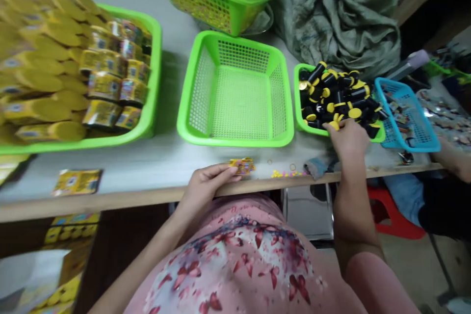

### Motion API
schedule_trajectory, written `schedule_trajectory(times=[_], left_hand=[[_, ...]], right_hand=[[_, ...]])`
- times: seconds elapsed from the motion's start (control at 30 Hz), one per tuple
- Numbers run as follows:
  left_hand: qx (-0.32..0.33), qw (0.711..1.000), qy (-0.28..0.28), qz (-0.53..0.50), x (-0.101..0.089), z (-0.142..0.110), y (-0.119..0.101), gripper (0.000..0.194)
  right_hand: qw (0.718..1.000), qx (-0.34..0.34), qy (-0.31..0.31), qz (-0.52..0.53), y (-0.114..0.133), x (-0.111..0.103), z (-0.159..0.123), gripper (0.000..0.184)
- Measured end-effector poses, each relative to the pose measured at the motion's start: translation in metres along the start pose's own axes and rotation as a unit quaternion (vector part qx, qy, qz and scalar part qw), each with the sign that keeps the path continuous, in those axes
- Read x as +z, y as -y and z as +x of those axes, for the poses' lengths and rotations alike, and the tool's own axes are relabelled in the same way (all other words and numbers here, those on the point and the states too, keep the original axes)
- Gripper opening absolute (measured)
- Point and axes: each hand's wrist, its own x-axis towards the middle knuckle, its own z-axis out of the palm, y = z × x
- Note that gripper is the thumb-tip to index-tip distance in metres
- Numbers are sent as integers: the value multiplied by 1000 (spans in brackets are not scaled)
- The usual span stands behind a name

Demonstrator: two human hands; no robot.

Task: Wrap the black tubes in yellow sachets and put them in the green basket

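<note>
My left hand (208,181) is closed at the table's front edge, thumb and fingers pinching a small yellow printed packet (243,165). Over on the right, my right hand (351,140) reaches to the near rim of a small green basket (303,130). Heaped in that basket are black cylinders with yellow caps (336,93). The fingers of this hand are bent round a yellow-capped piece (333,125) at the heap's near side; its body is partly hidden. Between my hands, tiny yellow and pink beads (283,174) and thin rings lie on the tabletop.
A green basket (235,142) with nothing in it stands at centre. Left is a large green basket (156,73) of yellow packs; a flat yellow packet (78,182) lies before it. Stacked green baskets (235,10), grey-green cloth (338,19), a blue basket (417,117) and another person's arm (454,159) also show.
</note>
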Motion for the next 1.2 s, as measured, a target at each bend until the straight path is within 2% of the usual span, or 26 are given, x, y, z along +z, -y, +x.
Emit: schedule_trajectory(times=[0.07,0.17,0.23,0.27,0.3,0.33,0.43,0.5,0.57,0.7,0.97,1.1,1.2], left_hand=[[22,999,25,3,0,-3,0,37],[46,998,33,26,-5,-6,1,28],[37,998,33,30,-8,-7,2,22],[22,999,40,23,-10,-8,2,21],[3,999,51,11,-11,-8,2,22],[-15,998,64,1,-11,-9,2,23],[-47,995,85,0,-10,-11,-1,25],[-51,995,87,12,-10,-14,-5,24],[-53,995,87,17,-10,-16,-8,24],[-46,995,87,-6,-12,-18,-8,24],[11,996,75,-45,-10,-11,4,30],[37,996,73,-25,-7,-9,5,30],[83,995,49,-14,-4,-10,5,25]], right_hand=[[1000,-9,1,-3,1,-1,3,33],[990,-67,-88,83,6,-6,-12,32],[956,-137,-136,222,14,-11,-34,37],[930,-173,-115,303,20,-12,-48,38],[901,-202,-61,379,28,-13,-62,38],[868,-222,20,444,37,-13,-75,36],[759,-232,263,549,62,-7,-106,31],[707,-220,350,574,72,-1,-115,31],[683,-218,392,577,77,4,-118,32],[688,-240,406,551,79,7,-118,32],[726,-258,354,529,85,10,-130,29],[722,-255,349,539,87,12,-135,29],[721,-261,323,554,89,13,-141,28]])
